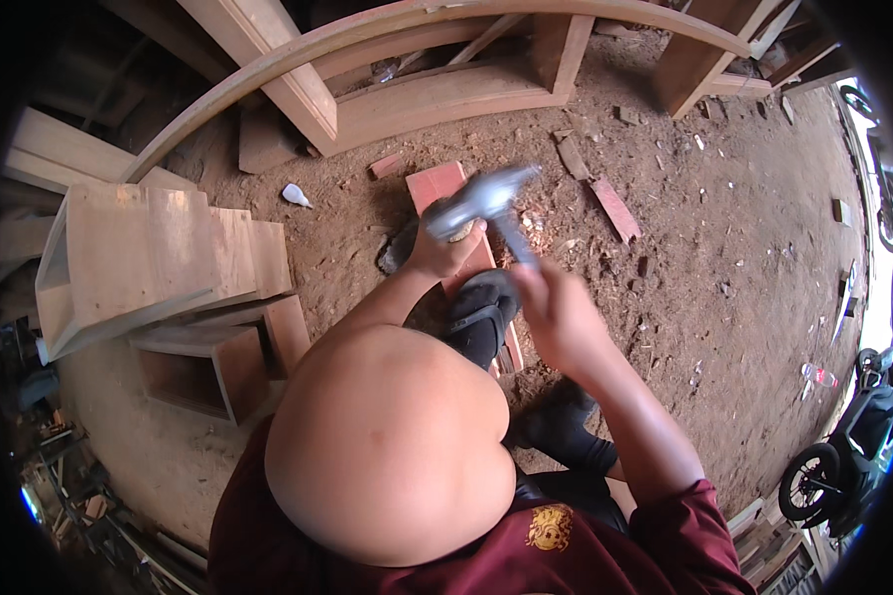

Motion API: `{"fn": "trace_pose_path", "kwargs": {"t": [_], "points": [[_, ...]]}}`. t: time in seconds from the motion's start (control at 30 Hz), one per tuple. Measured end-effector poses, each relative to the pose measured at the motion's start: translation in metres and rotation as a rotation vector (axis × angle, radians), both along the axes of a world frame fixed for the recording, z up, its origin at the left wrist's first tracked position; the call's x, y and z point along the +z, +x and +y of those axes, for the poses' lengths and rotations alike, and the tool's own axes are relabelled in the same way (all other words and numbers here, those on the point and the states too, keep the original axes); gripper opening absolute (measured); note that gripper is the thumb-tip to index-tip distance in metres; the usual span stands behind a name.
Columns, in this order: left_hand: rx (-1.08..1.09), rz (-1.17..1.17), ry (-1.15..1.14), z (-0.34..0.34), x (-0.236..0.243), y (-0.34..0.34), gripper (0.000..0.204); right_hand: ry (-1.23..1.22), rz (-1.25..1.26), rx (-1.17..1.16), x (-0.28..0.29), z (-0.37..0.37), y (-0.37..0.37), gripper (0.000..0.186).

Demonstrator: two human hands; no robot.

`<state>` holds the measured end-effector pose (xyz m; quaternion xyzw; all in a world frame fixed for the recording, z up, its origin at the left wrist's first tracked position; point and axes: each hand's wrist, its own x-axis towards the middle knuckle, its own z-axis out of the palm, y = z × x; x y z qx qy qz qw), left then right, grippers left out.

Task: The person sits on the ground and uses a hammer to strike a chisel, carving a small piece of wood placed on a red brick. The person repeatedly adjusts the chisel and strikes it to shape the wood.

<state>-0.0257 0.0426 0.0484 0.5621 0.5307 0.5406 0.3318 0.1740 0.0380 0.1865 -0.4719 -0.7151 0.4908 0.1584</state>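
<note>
My right hand (561, 312) is wrapped round the handle of a metal hammer (496, 193), whose head is smeared by motion above my left hand. The fingers of my left hand (446, 255) are closed round a tool with a round, light wooden end (460, 234); its lower part is hidden by my hand and the hammer. Beneath them a long reddish wooden board (434, 184) lies on the dirt ground. My dark-shod foot (484, 302) rests on the board, and pale wood chips (536, 226) are scattered beside it.
A large wooden frame (446, 104) curves across the far side. To the left stand a stepped wooden piece (159, 248) and an open wooden box (193, 367). Red offcuts (615, 208) and a white bottle (295, 195) lie about. A motorcycle (853, 446) is at the right.
</note>
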Motion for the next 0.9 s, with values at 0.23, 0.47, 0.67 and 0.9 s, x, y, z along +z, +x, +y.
{"fn": "trace_pose_path", "kwargs": {"t": [0.23,0.47,0.67,0.9], "points": [[0.049,0.026,-0.046,0.000,-0.001,0.002,0.011,-0.131,0.114,-0.151,0.034,-0.007,-0.008,0.038],[-0.070,0.001,-0.017,0.010,-0.039,-0.001,0.026,-0.154,-0.020,-0.026,0.029,-0.003,-0.005,0.043],[-0.168,-0.008,-0.154,0.003,-0.030,-0.002,0.025,-0.181,-0.240,0.056,-0.004,0.000,-0.009,0.043],[-0.006,-0.519,-0.017,-0.013,-0.025,-0.026,0.015,-0.580,0.316,-0.417,-0.033,-0.021,0.035,0.036]]}}
